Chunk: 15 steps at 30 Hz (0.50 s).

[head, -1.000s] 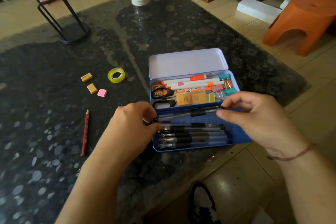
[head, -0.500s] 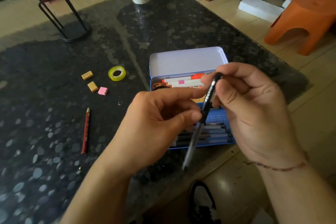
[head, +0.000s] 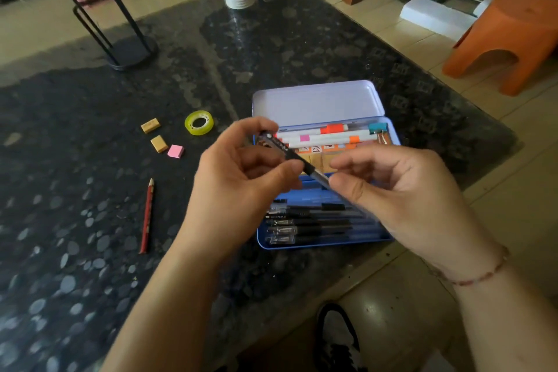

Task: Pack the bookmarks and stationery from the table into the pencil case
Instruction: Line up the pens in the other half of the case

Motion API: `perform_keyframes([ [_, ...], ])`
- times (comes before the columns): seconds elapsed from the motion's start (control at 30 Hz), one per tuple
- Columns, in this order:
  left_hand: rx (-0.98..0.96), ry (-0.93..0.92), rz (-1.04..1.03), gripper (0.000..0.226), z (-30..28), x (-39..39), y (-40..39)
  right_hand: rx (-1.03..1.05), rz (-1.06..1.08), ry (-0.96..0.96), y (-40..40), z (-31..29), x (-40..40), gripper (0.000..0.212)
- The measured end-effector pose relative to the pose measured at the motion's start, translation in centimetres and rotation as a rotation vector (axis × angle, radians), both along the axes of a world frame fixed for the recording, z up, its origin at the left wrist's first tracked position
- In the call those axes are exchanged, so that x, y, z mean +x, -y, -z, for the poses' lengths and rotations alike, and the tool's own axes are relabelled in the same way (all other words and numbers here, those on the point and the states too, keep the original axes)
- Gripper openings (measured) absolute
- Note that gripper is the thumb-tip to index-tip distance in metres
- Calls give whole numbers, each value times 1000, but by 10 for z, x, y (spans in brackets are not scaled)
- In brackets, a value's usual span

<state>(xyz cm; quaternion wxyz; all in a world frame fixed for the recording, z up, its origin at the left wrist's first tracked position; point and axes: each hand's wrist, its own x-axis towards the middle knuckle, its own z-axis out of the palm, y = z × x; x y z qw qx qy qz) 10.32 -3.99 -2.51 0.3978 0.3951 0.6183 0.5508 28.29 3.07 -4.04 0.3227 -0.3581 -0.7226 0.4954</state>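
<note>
— Pen (head: 297,160): held above the open pencil case (head: 320,106), long axis slanted, cap end up-left, barrel running down-right.
— Hands?
— Left hand (head: 241,187) pinched round the capped end; right hand (head: 401,190) curled on the lower barrel, close together.
— Left on the worktop (head: 75,190)?
— Red pencil (head: 147,216) pointing away, tape roll (head: 199,122), three erasers (head: 159,143)

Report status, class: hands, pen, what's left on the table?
Both hands grip one black pen above the open pencil case. Tape roll, three erasers, red pencil unpacked.
</note>
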Motion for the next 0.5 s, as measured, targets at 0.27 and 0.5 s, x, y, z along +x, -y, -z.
perform_keyframes([
  [0.27, -195, -661, -35, 9, 27, -10, 1, 395, 155, 531, -13, 24, 11, 13],
  [0.5, -236, -892, 67, 9, 36, -11, -1, 386, 117, 713, -10, 34, 3, 11],
])
